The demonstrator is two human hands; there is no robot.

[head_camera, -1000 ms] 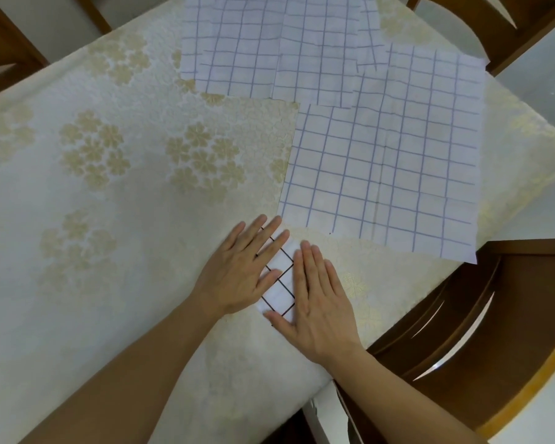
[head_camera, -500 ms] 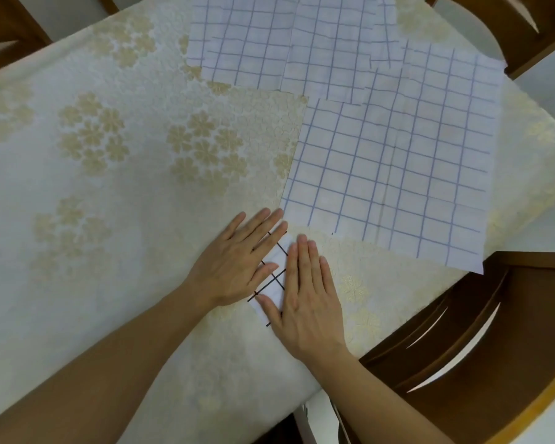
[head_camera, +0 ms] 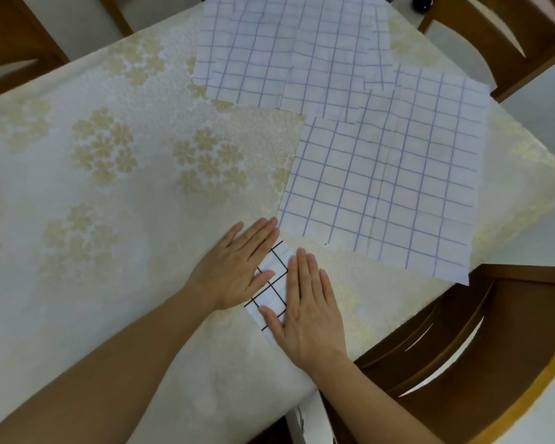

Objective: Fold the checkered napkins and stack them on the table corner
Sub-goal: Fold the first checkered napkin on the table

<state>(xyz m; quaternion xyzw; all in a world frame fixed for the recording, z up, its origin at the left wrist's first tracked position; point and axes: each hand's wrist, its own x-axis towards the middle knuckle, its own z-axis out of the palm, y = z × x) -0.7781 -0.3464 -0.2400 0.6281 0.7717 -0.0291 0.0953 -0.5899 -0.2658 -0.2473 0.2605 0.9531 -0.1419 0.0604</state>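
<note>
Item 1, nearest: folded napkin (head_camera: 271, 285), small, white with a black grid, lying on the counter (head_camera: 109, 251) near its front edge and close to the near right corner. Only a narrow strip of it shows between the two hands.

Item 2: left hand (head_camera: 234, 267), palm down on the left part of the folded napkin, fingers (head_camera: 260, 233) straight and close together, pressing and gripping nothing.

Item 3: right hand (head_camera: 308, 309), palm down on the right part, fingers straight and together, thumb lying across the napkin's near end.

Change noted: against the view a second ago both hands keep their flat press and sit a little closer together, so less grid shows between them. Judged: the final crease of this napkin is being set and its fold is nearly done; placing it as the base of the stack is not yet done.

Item 4, further right: unfolded napkin (head_camera: 398, 187), blue grid, flat, its near right corner overhanging the counter's edge above a wooden chair (head_camera: 462, 347).

Item 5, farthest: more unfolded napkins (head_camera: 269, 52), overlapping, partly beneath item 4. These await folding.
</note>
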